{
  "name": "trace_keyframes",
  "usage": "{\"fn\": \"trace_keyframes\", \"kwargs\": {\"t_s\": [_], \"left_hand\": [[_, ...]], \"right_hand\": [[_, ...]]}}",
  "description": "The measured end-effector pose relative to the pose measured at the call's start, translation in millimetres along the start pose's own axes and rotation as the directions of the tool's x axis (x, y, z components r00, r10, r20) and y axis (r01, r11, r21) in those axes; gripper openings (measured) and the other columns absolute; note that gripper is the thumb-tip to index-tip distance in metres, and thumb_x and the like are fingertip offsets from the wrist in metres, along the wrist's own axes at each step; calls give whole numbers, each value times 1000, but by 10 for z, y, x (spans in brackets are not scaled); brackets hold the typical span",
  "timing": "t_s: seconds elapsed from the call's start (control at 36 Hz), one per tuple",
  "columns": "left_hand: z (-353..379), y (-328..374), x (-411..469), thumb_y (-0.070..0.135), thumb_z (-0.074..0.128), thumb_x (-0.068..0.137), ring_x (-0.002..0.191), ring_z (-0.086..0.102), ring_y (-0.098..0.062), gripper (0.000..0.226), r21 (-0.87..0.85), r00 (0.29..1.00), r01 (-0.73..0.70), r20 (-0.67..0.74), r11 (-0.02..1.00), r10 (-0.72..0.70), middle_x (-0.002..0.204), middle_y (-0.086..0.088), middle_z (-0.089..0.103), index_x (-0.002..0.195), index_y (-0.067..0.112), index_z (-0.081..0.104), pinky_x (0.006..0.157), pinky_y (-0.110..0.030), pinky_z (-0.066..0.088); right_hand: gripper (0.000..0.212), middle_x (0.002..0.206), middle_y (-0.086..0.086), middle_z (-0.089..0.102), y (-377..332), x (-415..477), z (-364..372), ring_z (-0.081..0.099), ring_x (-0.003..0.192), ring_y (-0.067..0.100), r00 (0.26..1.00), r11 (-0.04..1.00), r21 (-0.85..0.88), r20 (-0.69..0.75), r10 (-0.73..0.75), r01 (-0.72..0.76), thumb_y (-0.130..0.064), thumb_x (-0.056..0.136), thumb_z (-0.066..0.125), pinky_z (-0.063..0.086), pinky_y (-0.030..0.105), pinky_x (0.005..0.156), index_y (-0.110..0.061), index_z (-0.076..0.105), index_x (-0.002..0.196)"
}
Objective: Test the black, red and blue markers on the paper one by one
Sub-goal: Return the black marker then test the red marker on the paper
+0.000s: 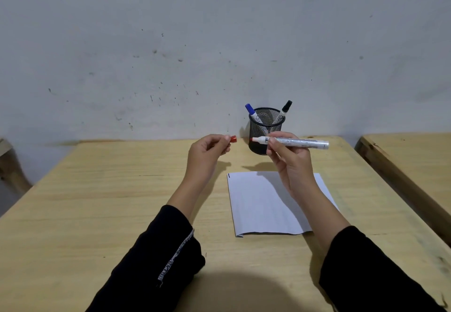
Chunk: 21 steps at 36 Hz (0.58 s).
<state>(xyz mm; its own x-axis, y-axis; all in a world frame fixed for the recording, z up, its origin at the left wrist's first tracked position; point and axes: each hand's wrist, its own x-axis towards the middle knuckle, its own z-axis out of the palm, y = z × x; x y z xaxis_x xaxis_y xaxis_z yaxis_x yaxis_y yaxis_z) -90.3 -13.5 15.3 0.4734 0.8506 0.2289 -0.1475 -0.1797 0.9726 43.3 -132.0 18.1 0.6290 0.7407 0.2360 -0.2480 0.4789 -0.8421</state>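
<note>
Now the right hand (290, 157) pinches the uncapped red marker (290, 141) above the paper (258, 204), the left hand (207, 150) pinches its cap (233, 139); a careless tip could smear fingers.

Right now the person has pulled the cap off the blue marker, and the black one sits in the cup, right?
Not quite. In the head view, the uncapped marker in the right hand is red; the left hand holds its red cap. The black marker does sit in the cup.
</note>
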Motion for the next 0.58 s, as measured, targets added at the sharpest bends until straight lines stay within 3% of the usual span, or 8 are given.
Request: {"fn": "trace_keyframes", "kwargs": {"t_s": [0.08,0.14,0.19,0.25,0.33,0.47,0.58], "left_hand": [[-119,-80,1,9,65,84,64,59,3,5,172,999,32,-31,985,-27,83,1,72,84,7,70,64,-13,46],[-158,-129,-7,3,63,82,53,57,9,11,274,999,36,-37,961,-27,74,2,70,75,10,67,48,-6,40],[-187,-175,6,-3,61,79,48,57,7,16,363,999,50,-28,930,-43,68,-2,66,71,9,66,42,-4,37],[-211,-209,38,-4,60,77,52,58,0,11,502,998,45,11,864,-59,73,-10,66,75,5,67,45,-3,38],[-233,-268,78,1,62,79,59,54,-4,8,654,993,2,87,756,-78,75,-5,62,82,4,69,47,-3,38],[-216,-307,101,6,61,81,68,53,-11,12,705,986,-49,146,708,-77,77,1,59,89,7,69,58,-12,40],[-214,-333,83,9,62,83,73,52,-14,15,713,978,-82,191,696,-81,83,-2,59,96,5,68,60,-10,37]], "right_hand": [[12,64,-8,67,10,-15,-75,60,60,5,997,1000,13,-76,17,-16,1,84,61,53,13,63,-10,65,85],[11,66,-6,67,7,-6,-108,60,61,5,995,1000,8,-96,24,-23,1,85,61,53,14,63,-10,65,85],[10,66,-6,68,3,10,-118,61,61,6,994,1000,-4,-102,26,-26,0,84,62,53,14,62,-9,65,86],[9,64,-7,68,10,23,-120,61,60,5,995,999,-24,-100,23,-26,0,85,62,52,14,61,-9,64,86],[12,62,-8,67,29,21,-121,60,59,5,996,999,-44,-88,25,-29,1,85,62,52,14,60,-10,65,83],[13,62,-7,66,53,3,-140,60,60,6,995,997,-63,-91,39,-45,2,84,62,51,14,58,-10,66,81],[13,60,-7,65,43,-4,-133,59,59,5,994,996,-71,-97,44,-51,3,84,62,51,15,58,-9,66,80]]}}
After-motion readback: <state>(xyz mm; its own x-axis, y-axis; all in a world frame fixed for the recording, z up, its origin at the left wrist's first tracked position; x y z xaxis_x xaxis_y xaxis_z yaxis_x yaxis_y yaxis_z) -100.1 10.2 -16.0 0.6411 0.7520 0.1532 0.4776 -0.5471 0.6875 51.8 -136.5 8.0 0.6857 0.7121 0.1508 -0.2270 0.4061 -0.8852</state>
